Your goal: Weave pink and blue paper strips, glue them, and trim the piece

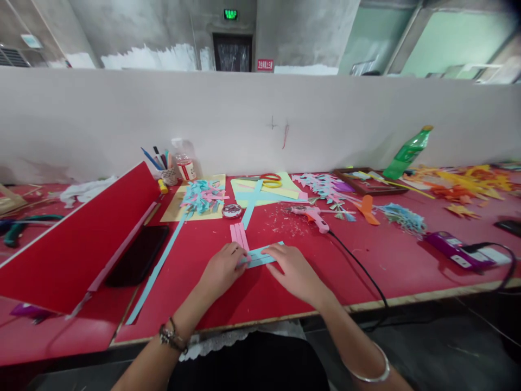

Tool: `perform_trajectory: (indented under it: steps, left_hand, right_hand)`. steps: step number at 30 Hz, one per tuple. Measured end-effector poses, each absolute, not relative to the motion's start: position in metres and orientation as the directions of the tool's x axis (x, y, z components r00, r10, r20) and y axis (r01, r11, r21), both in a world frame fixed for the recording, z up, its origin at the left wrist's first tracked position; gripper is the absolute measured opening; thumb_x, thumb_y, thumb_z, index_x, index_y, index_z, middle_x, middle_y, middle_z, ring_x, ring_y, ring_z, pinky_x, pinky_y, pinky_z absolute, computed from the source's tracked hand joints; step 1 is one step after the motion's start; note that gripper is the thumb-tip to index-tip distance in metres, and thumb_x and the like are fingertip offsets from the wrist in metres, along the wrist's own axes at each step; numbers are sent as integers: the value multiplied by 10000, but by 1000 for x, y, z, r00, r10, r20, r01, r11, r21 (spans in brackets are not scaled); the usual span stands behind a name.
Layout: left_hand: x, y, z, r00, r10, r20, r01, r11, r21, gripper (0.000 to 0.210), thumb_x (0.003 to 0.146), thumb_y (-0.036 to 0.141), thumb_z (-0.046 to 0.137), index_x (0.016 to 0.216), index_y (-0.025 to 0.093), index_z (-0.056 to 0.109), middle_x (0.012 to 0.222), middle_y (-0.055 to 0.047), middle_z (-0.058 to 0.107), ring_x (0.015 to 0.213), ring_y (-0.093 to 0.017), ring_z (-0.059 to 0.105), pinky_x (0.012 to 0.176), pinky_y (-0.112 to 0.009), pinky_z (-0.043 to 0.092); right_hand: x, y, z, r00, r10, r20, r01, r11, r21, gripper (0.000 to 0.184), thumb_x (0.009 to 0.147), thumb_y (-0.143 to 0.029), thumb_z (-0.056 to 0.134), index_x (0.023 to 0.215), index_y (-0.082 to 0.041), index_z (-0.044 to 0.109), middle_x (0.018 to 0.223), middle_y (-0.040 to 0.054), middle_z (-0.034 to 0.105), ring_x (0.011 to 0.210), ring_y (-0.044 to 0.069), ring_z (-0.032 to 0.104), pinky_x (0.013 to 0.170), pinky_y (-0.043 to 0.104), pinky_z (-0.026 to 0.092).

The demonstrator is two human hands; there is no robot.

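My left hand (223,269) has its fingers curled over the left end of some light blue paper strips (258,257), which lie side by side near the table's front. On their right end rest the stretched fingers of my right hand (299,271), its thumb apart from them. Just beyond my left fingers are pink paper strips (239,235), partly covered by that hand. One long blue strip (253,205) reaches back from there onto pale yellow paper, while another long blue strip (157,271) runs along the table to my left.
A pink glue gun (310,216) lies beyond my right hand, its black cord crossing the front edge. Scissors (271,180), a clump of cut paper (203,195) and a round tin (232,211) sit farther back. Left stands a red board (87,239) beside a black phone (138,255); right, a purple power strip (459,251).
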State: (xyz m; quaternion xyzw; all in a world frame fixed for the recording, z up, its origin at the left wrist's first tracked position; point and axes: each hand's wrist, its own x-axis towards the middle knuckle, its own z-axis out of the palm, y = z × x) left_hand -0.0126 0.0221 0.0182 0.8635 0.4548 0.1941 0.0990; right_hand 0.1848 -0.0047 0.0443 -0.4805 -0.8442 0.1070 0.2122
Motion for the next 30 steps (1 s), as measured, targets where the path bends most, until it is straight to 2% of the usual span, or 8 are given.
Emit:
perform_trajectory:
  steps: [3, 7, 9, 11, 16, 22, 25, 30]
  left_hand:
    - [-13, 32, 23, 541, 808, 232, 713, -588, 382, 159, 816, 208, 455, 964, 178, 506, 928, -50, 531, 828, -156, 523, 700, -254, 431]
    - [-12, 51, 30, 650, 738, 183, 656, -666, 355, 212, 797, 229, 482, 1000, 179, 517, 956, -59, 528, 818, -161, 535, 694, -256, 439]
    - [-11, 60, 32, 681, 712, 172, 637, -691, 342, 219, 781, 218, 495, 994, 179, 529, 969, -61, 529, 854, -167, 535, 720, -257, 438]
    - [-12, 68, 33, 698, 698, 157, 626, -702, 338, 226, 770, 203, 496, 991, 181, 540, 971, -60, 533, 871, -169, 534, 735, -255, 435]
    - [-15, 79, 28, 734, 672, 98, 606, -713, 354, 218, 751, 191, 510, 962, 180, 564, 934, -52, 536, 817, -153, 533, 694, -231, 429]
    - [-16, 81, 16, 732, 669, 133, 557, -699, 449, 180, 748, 248, 530, 912, 182, 568, 882, -37, 515, 771, -132, 508, 681, -217, 422]
    - [-17, 81, 12, 722, 676, 149, 551, -692, 467, 167, 762, 248, 515, 906, 183, 570, 887, -42, 517, 793, -137, 507, 696, -225, 421]
    - [-18, 78, 9, 708, 685, 174, 552, -690, 468, 162, 785, 246, 485, 912, 190, 568, 880, -46, 528, 793, -143, 509, 697, -238, 418]
  right_hand:
    - [190, 14, 64, -609, 770, 188, 677, 629, -382, 259, 824, -166, 423, 1051, -199, 544, 1013, 52, 587, 939, 158, 535, 802, 270, 395]
    - [192, 46, 70, -586, 801, 120, 767, 597, -234, 292, 778, -153, 500, 1061, -199, 553, 1017, 68, 589, 947, 194, 543, 787, 284, 393]
    - [195, 62, 66, -583, 812, -9, 803, 575, -153, 303, 724, -139, 561, 1022, -187, 580, 998, 78, 589, 916, 207, 553, 749, 276, 402]
    - [198, 74, 59, -566, 816, -116, 823, 552, -132, 331, 671, -128, 606, 997, -179, 592, 981, 80, 588, 883, 208, 560, 712, 263, 409]
    - [210, 85, 45, -577, 810, -102, 798, 533, -282, 412, 641, -142, 624, 1044, -190, 548, 1010, 56, 553, 855, 159, 544, 676, 223, 408]
    - [218, 89, 37, -664, 742, -87, 694, 570, -440, 137, 687, -107, 551, 813, -147, 590, 743, 2, 552, 662, 112, 484, 587, 199, 365]
    - [223, 91, 36, -681, 730, -54, 652, 571, -499, 49, 709, -138, 552, 727, -138, 598, 736, 6, 541, 667, 109, 483, 607, 204, 364]
    - [228, 90, 40, -658, 752, 44, 554, 523, -647, 185, 775, -289, 522, 703, -143, 611, 740, 10, 544, 699, 114, 512, 650, 213, 382]
